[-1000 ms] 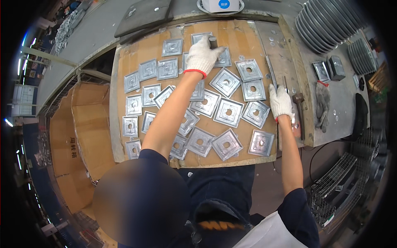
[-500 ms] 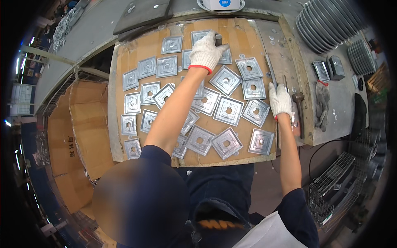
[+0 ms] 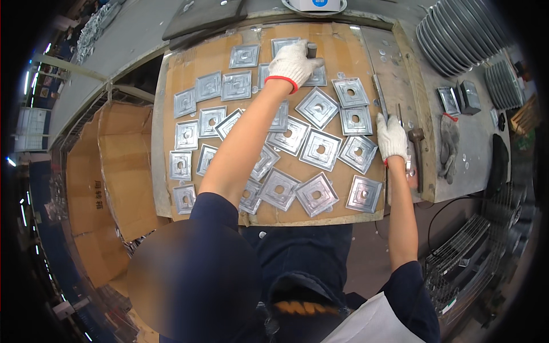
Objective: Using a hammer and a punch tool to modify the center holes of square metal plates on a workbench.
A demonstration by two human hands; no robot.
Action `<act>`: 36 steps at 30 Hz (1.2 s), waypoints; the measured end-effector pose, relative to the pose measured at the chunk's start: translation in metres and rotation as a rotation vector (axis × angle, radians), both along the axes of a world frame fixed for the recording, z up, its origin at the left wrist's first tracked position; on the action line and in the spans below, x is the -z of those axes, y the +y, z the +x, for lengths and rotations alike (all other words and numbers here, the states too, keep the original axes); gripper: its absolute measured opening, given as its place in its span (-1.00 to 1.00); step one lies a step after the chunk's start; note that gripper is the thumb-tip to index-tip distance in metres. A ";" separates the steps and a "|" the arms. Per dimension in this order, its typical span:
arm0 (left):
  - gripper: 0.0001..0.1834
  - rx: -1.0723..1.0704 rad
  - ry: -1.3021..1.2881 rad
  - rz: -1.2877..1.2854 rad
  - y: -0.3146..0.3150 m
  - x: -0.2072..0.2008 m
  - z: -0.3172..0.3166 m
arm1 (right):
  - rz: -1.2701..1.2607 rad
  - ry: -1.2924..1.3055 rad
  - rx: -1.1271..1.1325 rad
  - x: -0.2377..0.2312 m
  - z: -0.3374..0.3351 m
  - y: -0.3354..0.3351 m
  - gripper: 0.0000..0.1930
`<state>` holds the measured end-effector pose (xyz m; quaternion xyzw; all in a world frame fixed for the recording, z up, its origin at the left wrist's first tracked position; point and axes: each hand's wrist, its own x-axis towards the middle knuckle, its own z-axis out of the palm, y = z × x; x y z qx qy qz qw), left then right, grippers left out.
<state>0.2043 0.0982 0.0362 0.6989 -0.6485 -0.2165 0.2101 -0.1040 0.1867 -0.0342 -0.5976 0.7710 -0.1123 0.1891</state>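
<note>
Square metal plates (image 3: 320, 150), many with a hole in the middle, lie spread over a cardboard sheet (image 3: 229, 164). My left hand (image 3: 293, 64), in a white knitted glove with a red cuff, is stretched to the far part of the sheet. Its fingers are closed round a small dark block (image 3: 311, 50), above the far plates. At the sheet's right edge, my gloved right hand (image 3: 392, 140) has its fingers closed at the near end of a long, narrow metal bar (image 3: 379, 90). The glove partly hides that end.
Right of my right hand lies a hammer (image 3: 416, 137). Beyond it are a grey glove (image 3: 448, 150), small metal boxes (image 3: 469, 97) and stacked round metal discs (image 3: 454, 37). A large cardboard box (image 3: 123, 171) stands left of the table. A dark pad (image 3: 203, 17) lies at the far left.
The whole scene has shifted slightly to the right in view. Both hands keep nearly the same places over the table, and the plates lie as before.
</note>
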 end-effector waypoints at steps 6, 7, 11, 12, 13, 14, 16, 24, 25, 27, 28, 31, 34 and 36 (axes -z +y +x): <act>-0.37 0.134 0.031 0.031 0.000 0.005 0.004 | -0.003 0.007 -0.009 0.005 -0.004 -0.001 -0.37; -0.39 0.158 0.009 0.027 -0.002 0.005 0.007 | -0.004 0.008 -0.015 0.005 -0.003 -0.001 -0.37; -0.38 0.157 0.057 -0.096 -0.003 0.029 0.012 | -0.052 -0.024 -0.025 0.015 -0.018 -0.010 -0.34; -0.39 0.169 0.044 -0.081 -0.005 0.027 0.009 | -0.052 -0.054 -0.044 0.021 -0.026 -0.014 -0.33; -0.40 0.173 0.026 -0.061 -0.005 0.027 0.010 | -0.047 -0.057 -0.049 0.011 -0.018 -0.013 -0.33; -0.40 0.165 0.022 -0.062 -0.005 0.025 0.011 | -0.094 -0.114 -0.053 -0.013 -0.002 -0.015 -0.32; -0.39 0.190 0.007 -0.033 -0.003 0.020 0.007 | -0.195 -0.165 -0.113 -0.036 0.003 -0.026 -0.32; -0.42 0.175 0.049 -0.077 -0.002 0.025 0.010 | -0.588 -0.571 -0.310 -0.186 0.114 -0.031 -0.38; -0.43 0.186 0.067 -0.049 -0.004 0.024 0.010 | -0.590 -0.570 -0.314 -0.178 0.122 -0.032 -0.38; -0.43 0.189 0.044 -0.112 -0.004 0.026 0.011 | -0.335 -0.323 -0.272 -0.151 0.133 -0.033 -0.41; -0.43 0.188 0.029 -0.102 -0.004 0.027 0.013 | -0.168 -0.126 -0.340 -0.140 0.136 -0.038 -0.42; -0.43 0.199 0.058 -0.077 0.001 0.025 0.008 | -0.009 0.011 -0.379 -0.115 0.122 -0.051 -0.45; -0.43 0.184 0.096 -0.073 0.002 0.030 0.013 | -0.095 -0.134 -0.306 -0.143 0.109 -0.040 -0.44; -0.43 0.189 0.087 -0.107 -0.001 0.027 0.012 | -0.224 -0.188 -0.323 -0.151 0.095 -0.039 -0.43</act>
